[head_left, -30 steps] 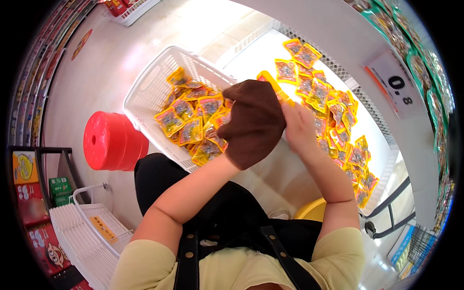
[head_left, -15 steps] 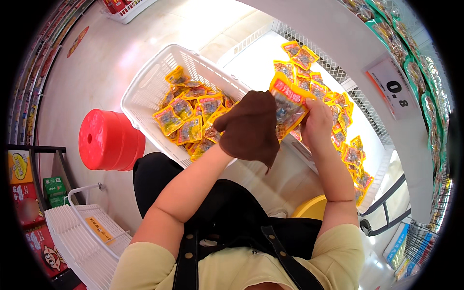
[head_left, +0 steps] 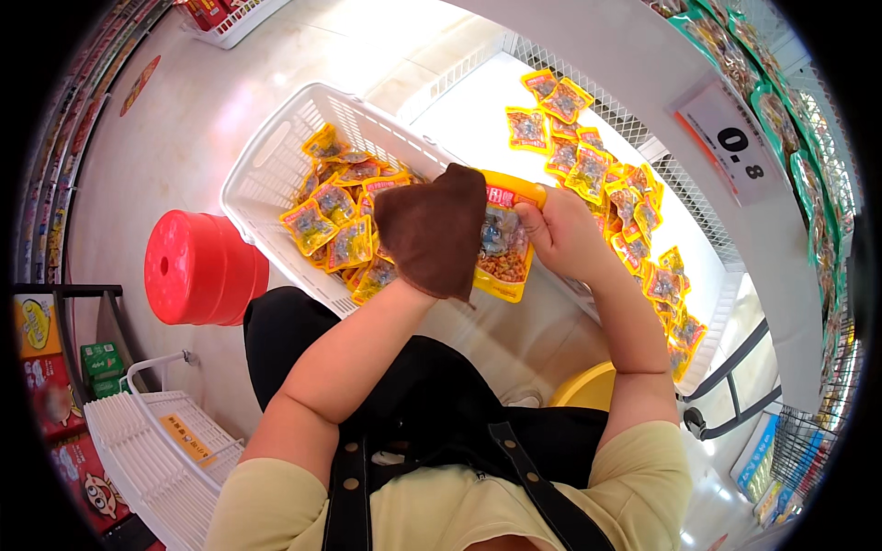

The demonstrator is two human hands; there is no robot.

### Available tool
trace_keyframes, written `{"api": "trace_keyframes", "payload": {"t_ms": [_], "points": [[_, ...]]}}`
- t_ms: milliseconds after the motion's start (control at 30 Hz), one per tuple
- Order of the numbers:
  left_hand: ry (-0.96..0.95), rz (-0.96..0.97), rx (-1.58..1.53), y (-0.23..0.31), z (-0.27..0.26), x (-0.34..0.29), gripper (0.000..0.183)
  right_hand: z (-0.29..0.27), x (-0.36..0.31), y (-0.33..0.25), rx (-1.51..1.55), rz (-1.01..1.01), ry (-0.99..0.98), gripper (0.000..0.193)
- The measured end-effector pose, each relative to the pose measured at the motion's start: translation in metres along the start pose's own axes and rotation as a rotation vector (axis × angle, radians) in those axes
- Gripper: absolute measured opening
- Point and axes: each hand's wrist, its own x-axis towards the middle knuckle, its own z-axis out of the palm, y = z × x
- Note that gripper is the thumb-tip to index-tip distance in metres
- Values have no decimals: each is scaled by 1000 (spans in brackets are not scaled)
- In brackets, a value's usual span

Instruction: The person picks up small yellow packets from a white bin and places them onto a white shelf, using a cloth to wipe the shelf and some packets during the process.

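Note:
My right hand point(head_left: 568, 234) grips a yellow-edged plastic snack packet point(head_left: 503, 253) by its upper right side, thumb on the front. A brown cloth point(head_left: 432, 230) covers my left hand, whose fingers are hidden; I hold the cloth against the packet's left side. Below both hands and to the left stands a white slotted basket point(head_left: 266, 170) with many similar packets point(head_left: 347, 241) heaped inside. To the right, more yellow packets point(head_left: 588, 172) lie along a white display tray point(head_left: 478, 96) with mesh sides.
A red round plastic stool point(head_left: 191, 268) stands left of the basket. White wire racks point(head_left: 152, 450) are at lower left. A grey shelf edge point(head_left: 680, 83) with a price card point(head_left: 732, 147) overhangs the right. Something round and yellow point(head_left: 588, 386) shows beside my leg.
Both hands have moved slightly left and the packet has turned more upright, its front facing me more. The cloth has shifted left with my left hand and still meets the packet.

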Motion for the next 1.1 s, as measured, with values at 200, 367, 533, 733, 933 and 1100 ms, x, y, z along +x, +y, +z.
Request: {"api": "trace_keyframes", "payload": {"t_ms": [200, 367, 533, 733, 933, 1100], "points": [[392, 8, 21, -4, 19, 3, 13, 14, 2, -17, -363, -27, 20, 19], [345, 199, -697, -16, 22, -1, 27, 33, -5, -24, -278, -335, -28, 17], [422, 228, -808, -64, 3, 17, 47, 42, 6, -21, 52, -60, 99, 27], [479, -415, -1885, -96, -46, 25, 20, 65, 19, 37, 370, 363, 43, 36], [586, -141, -1559, -100, -37, 13, 20, 5, -7, 94, -550, 783, -389, 46], [351, -73, -1346, -68, -43, 19, 16, 27, -32, 112, -577, 803, -411, 42]]}}
